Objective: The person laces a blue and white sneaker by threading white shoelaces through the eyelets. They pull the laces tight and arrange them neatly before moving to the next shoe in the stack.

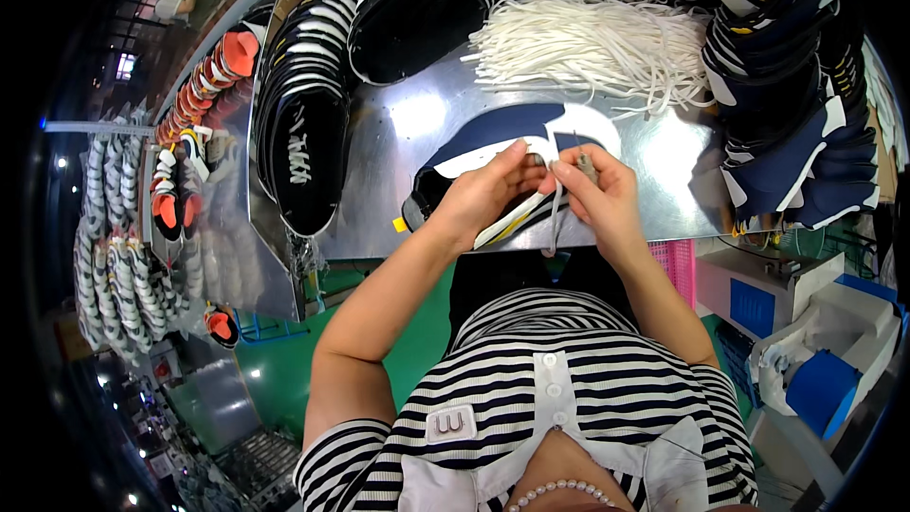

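A navy and white shoe upper (pixel 500 130) lies on its side on the metal table in front of me. My left hand (pixel 495 192) is closed on the upper's edge near its opening, thumb and fingers pinched together. My right hand (pixel 603 192) is closed beside it, thumb and forefinger pinching a white shoelace (pixel 555 213) against the upper. One end of the lace hangs down over the table's near edge. A small greyish object (pixel 587 167) shows between my right fingers; its kind is hard to tell. The fingers hide part of the upper's lacing edge.
A heap of loose white shoelaces (pixel 597 43) lies at the far side of the metal table (pixel 379 171). Nested stacks of shoe uppers stand at left (pixel 308 147) and right (pixel 782 95). A pink basket (pixel 675 270) and a white machine (pixel 825 351) are below right.
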{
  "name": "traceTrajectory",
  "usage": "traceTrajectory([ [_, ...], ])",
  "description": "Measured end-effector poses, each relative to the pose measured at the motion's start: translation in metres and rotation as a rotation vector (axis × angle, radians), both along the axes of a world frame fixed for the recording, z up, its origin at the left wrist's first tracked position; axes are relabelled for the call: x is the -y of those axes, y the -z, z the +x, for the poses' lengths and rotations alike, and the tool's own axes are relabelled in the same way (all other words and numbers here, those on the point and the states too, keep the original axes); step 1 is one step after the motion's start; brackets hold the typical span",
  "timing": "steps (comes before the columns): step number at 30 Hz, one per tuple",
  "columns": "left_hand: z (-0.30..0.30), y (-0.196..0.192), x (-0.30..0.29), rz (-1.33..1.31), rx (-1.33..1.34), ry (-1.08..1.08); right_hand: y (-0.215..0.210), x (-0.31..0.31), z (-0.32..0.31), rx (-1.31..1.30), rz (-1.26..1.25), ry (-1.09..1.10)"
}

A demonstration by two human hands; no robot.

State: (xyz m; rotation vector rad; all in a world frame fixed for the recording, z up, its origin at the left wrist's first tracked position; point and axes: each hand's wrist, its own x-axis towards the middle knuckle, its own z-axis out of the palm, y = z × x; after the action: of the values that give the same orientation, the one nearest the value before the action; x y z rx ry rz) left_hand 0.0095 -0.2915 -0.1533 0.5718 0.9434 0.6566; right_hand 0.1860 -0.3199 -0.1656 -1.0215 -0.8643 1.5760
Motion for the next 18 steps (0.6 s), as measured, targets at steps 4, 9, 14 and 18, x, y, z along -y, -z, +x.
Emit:
traceTrajectory([
  [4,0.005,-0.001,0.017,0.182,-0.172,-0.040,0.000,0.008,0.004,0.102,-0.040,-0.074],
  [9,0.007,-0.001,0.027,0.544,-0.351,-0.057,0.011,0.011,-0.001,0.274,0.054,-0.060],
  [14,0.004,-0.005,0.035,0.442,-0.272,-0.123,-0.005,0.023,-0.002,0.352,0.066,-0.148],
  [18,0.002,-0.003,0.038,0.446,-0.216,-0.122,-0.012,0.032,-0.002,0.257,0.040,-0.126],
])
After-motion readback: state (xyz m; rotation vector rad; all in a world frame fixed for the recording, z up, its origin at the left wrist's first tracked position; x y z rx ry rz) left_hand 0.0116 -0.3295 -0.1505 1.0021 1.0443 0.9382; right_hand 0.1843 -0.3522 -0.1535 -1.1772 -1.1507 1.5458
